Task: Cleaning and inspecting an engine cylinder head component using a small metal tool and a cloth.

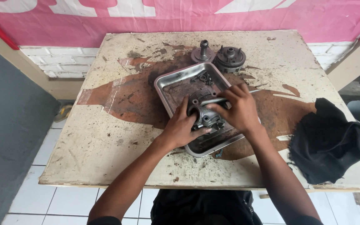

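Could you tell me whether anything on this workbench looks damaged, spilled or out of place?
The table top is badly worn: its pale coating has peeled away around the metal tray, leaving a large brown patch with dark grime. The tray sits askew. A black rag lies crumpled at the right edge.

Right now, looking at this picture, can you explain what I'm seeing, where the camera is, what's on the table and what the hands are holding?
This is one picture, taken by a camera worn on a person's head and looking down at their own two bare hands. They work at a stained table. On it sits a metal tray. The left hand steadies a greasy metal engine part inside the tray. The right hand grips a metal tool laid across that part. A few small loose bits lie at the tray's far end. Behind the tray stand two round gear-like parts. A black cloth lies to the right.
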